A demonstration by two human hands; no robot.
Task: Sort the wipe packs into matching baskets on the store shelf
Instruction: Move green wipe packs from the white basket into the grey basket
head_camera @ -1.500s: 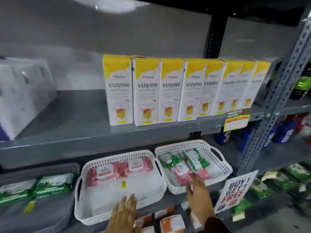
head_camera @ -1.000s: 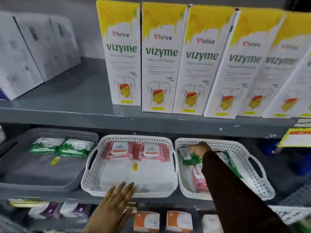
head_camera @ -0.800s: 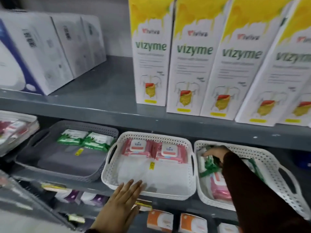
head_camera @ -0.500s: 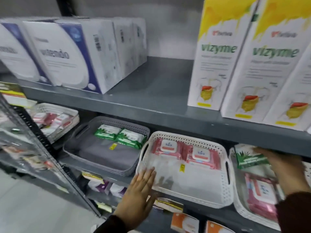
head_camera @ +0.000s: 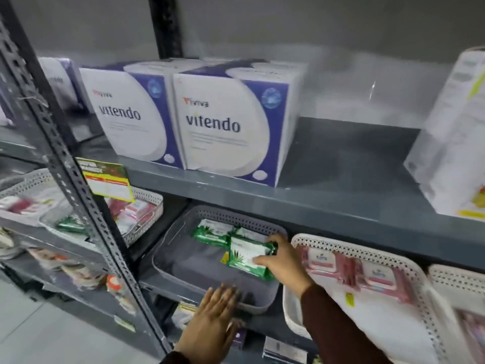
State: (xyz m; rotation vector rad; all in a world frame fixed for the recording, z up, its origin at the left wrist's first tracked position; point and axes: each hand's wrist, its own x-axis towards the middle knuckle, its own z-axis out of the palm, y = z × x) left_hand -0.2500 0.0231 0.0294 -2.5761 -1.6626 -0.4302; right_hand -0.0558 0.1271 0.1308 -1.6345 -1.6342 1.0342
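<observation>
My right hand (head_camera: 284, 261) reaches into the grey basket (head_camera: 183, 269) and grips a green wipe pack (head_camera: 245, 256), held just in front of two other green packs (head_camera: 214, 231) at the basket's back. My left hand (head_camera: 210, 327) lies flat, fingers spread, on the grey basket's front rim. To the right stands a white basket (head_camera: 309, 240) with two pink wipe packs (head_camera: 354, 271) along its back. A second white basket (head_camera: 456, 279) shows at the far right edge, its contents blurred.
A slotted metal upright (head_camera: 78, 185) crosses the left side. Beyond it sits another white basket (head_camera: 147, 198) with pink and green packs. White and blue boxes (head_camera: 223, 127) fill the upper shelf (head_camera: 288, 198), low above the baskets. Small boxes sit on the shelf below.
My right hand lifted the green pack from the far right white basket and carried it left into the grey basket. My left hand moved from the pink basket's rim to the grey basket's rim.
</observation>
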